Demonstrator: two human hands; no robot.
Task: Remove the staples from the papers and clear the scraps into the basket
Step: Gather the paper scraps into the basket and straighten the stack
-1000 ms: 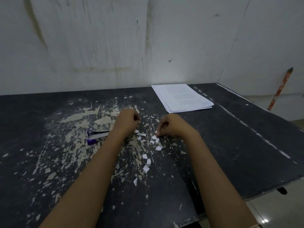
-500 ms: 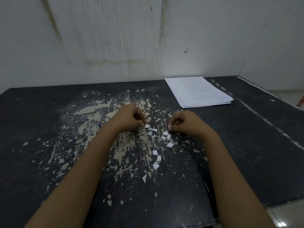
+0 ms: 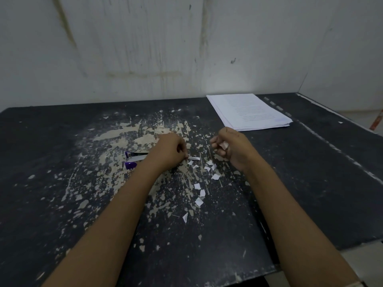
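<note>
A: Where do our scraps [image 3: 215, 176] lie?

B: Loose on the table [image 3: 310, 183], trailing from between our hands toward six o'clock. The papers [image 3: 248, 111] sit stacked at one o'clock, and the stapler [image 3: 132, 159] is at nine o'clock of our left hand [image 3: 171, 151]. We see no basket.

A: And our hands?

B: Our right hand [image 3: 230, 146] is curled round a few of the scraps. Our left is curled too, with its fingertips at a rolled scrap [image 3: 195, 158]. Whether it pinches it, we cannot tell.

A: How will they handle?

B: Featherlight, limp and lying flat, we judge. We'd nip each by a lifted edge or sweep them together, fist closed so none flutter out.
</note>
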